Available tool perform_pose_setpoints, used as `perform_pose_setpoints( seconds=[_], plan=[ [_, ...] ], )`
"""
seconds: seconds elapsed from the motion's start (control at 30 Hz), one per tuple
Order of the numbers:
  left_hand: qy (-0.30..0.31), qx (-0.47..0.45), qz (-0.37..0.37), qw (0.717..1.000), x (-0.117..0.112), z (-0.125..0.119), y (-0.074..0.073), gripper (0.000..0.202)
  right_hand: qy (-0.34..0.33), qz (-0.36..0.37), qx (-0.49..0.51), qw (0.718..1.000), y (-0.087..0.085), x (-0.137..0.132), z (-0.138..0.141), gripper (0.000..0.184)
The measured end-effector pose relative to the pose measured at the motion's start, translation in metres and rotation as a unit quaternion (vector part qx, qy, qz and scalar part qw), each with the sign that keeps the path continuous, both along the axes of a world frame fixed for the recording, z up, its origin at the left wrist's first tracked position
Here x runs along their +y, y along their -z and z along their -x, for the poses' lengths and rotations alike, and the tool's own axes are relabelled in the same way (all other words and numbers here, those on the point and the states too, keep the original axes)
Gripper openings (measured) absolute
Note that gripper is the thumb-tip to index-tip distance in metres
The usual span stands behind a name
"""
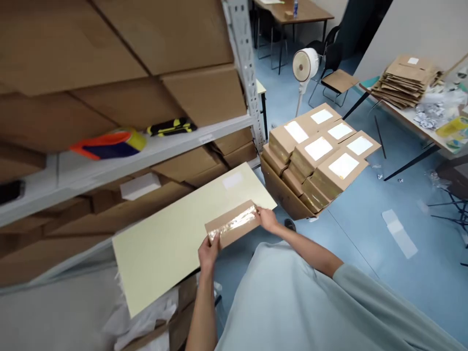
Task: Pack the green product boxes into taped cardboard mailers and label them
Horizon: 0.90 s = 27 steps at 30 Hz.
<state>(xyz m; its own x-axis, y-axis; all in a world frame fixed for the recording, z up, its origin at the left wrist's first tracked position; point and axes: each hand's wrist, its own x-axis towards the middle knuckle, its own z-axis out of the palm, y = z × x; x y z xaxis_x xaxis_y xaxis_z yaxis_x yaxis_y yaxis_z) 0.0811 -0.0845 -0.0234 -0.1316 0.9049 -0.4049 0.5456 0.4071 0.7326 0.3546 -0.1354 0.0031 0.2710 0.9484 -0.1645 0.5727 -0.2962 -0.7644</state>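
Note:
A small brown cardboard box (237, 231) with shiny clear tape along its upper face is held between my two hands, over the front edge of a pale yellow board (164, 243). My left hand (209, 252) grips its near left end, the thumb on top. At the far right end, my right hand (266, 219) has its fingers closed on the box's edge. The undersides of both grips are hidden. A white label (233, 181) lies on the board's far end.
A large open carton (281, 192) packed with several labelled boxes (318, 146) stands to the right. Left is a metal shelf (197, 141) holding cartons, a tape roll (113, 143) and a black-and-yellow cutter (171, 126). Beyond are a white fan (305, 66) and a table with flattened cardboard (402, 80).

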Motion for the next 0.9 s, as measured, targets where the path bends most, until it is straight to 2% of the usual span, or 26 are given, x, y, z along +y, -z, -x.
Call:
perform_pose_setpoints(
  seconds=[0.1,0.17,0.23,0.3,0.37,0.43,0.47,0.5,0.57,0.63,0.67,0.73,0.8,0.9],
  plan=[
    [-0.014,0.011,-0.004,1.000,-0.007,-0.022,-0.034,0.045,0.002,0.068,-0.013,0.998,-0.012,-0.005,-0.019,0.014],
    [-0.016,0.017,-0.032,0.999,-0.011,-0.041,-0.069,0.052,-0.014,0.092,-0.010,0.996,-0.029,-0.009,-0.039,0.014],
    [-0.013,0.025,-0.087,0.996,-0.014,-0.064,-0.112,0.059,-0.030,0.088,-0.001,0.996,-0.056,-0.013,-0.064,0.021],
    [-0.009,0.075,-0.152,0.985,-0.013,-0.094,-0.158,0.062,-0.038,0.050,0.018,0.998,-0.090,-0.018,-0.097,0.030],
    [-0.002,0.119,-0.249,0.961,-0.010,-0.132,-0.199,0.059,-0.018,-0.018,0.046,0.999,-0.127,-0.024,-0.140,0.033],
    [0.010,0.090,-0.329,0.940,-0.002,-0.179,-0.229,0.057,0.006,-0.089,0.075,0.993,-0.161,-0.027,-0.192,0.034],
    [0.019,0.055,-0.355,0.933,0.003,-0.204,-0.238,0.057,0.019,-0.126,0.083,0.988,-0.176,-0.026,-0.221,0.037],
    [0.034,0.012,-0.367,0.929,0.011,-0.230,-0.243,0.060,0.031,-0.164,0.085,0.982,-0.188,-0.023,-0.251,0.040],
    [0.063,-0.077,-0.381,0.919,0.031,-0.281,-0.245,0.074,0.041,-0.238,0.063,0.968,-0.205,-0.008,-0.312,0.049],
    [0.112,-0.132,-0.365,0.915,0.057,-0.328,-0.239,0.088,0.030,-0.271,0.016,0.962,-0.211,0.019,-0.371,0.057],
    [0.133,-0.141,-0.359,0.913,0.072,-0.348,-0.233,0.088,0.020,-0.284,-0.004,0.959,-0.209,0.037,-0.398,0.058],
    [0.166,-0.149,-0.350,0.910,0.100,-0.384,-0.218,0.084,0.005,-0.310,-0.025,0.950,-0.198,0.075,-0.441,0.055],
    [0.169,-0.150,-0.353,0.908,0.121,-0.413,-0.197,0.084,0.015,-0.304,-0.043,0.952,-0.177,0.108,-0.471,0.047],
    [0.160,-0.128,-0.312,0.928,0.135,-0.442,-0.161,0.080,0.058,-0.208,-0.110,0.970,-0.143,0.129,-0.487,0.027]
  ],
)
